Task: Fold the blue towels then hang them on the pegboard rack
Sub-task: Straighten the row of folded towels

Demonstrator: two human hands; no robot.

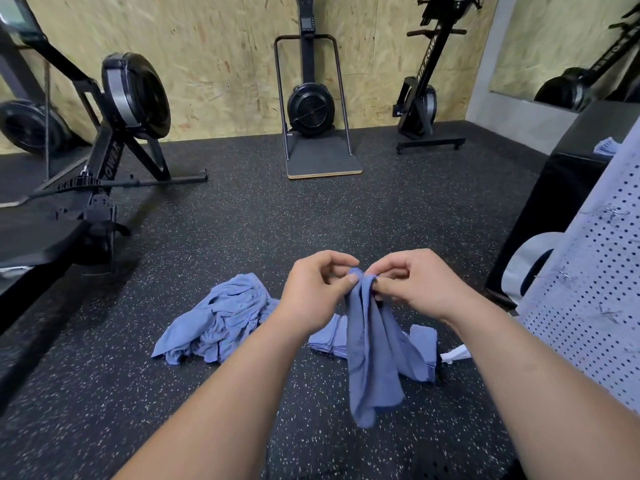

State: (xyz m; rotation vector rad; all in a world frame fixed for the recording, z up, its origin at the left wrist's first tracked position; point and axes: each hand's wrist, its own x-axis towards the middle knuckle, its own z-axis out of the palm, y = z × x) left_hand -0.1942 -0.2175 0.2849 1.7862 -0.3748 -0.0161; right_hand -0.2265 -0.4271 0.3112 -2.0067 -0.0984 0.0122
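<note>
Towel (374, 355) hangs bunched, its top pinched by left hand (313, 292) and right hand (415, 289), probably hunting corners to fold.

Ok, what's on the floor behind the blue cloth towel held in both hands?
Folded blue towels lie on the speckled black rubber floor, showing either side of the held blue towel, with a white scrap at the right. Their middle is covered.

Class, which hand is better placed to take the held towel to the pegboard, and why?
Probably the right hand: it and the left hand both pinch the towel, but the pegboard stands on its side.
</note>
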